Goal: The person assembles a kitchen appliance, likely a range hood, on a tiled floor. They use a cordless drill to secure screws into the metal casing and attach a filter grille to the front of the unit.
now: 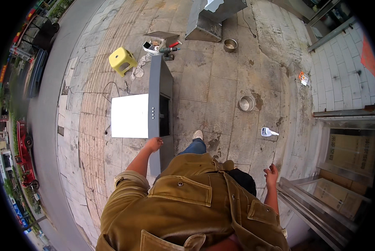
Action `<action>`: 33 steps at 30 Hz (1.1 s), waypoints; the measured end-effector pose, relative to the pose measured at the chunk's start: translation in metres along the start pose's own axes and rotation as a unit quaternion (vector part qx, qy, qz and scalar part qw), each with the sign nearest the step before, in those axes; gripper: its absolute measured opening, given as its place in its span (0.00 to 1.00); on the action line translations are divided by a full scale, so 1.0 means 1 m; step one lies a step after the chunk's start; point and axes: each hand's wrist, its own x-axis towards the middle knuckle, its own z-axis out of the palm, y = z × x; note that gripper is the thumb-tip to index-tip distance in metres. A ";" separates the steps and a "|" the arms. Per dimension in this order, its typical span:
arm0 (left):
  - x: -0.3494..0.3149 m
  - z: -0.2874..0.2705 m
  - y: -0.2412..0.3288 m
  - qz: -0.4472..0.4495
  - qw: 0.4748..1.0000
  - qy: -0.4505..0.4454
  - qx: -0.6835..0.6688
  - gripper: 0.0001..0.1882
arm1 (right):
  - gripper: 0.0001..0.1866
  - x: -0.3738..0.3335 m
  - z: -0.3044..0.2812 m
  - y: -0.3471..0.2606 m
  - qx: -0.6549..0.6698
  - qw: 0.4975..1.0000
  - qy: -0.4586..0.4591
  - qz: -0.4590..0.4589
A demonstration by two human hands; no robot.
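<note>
A grey range hood [166,79] with a column of small round buttons stands on the paving in front of me, left of centre. A bright white panel [130,116] adjoins its left side, and a dark opening [164,115] shows on its right. My left hand [154,144] is on the hood's grey front strip, fingers curled at its edge; the fingertips are partly hidden. Out to the right, my right hand [272,175] hangs in the air near metal rails, holding nothing, its fingers loosely bent and apart.
Ahead are a yellow stool [122,60], a tub of tools [152,45], a power drill [167,49] and a grey metal housing [204,29]. Two metal bowls [246,103] and a white spray bottle [268,131] stand rightward. Metal rails [313,209] lie beside my right arm.
</note>
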 end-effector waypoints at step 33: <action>0.652 -0.407 0.224 -0.074 0.848 0.284 -0.441 0.22 | 0.33 0.552 0.203 -0.515 -0.108 0.977 -0.101 0.152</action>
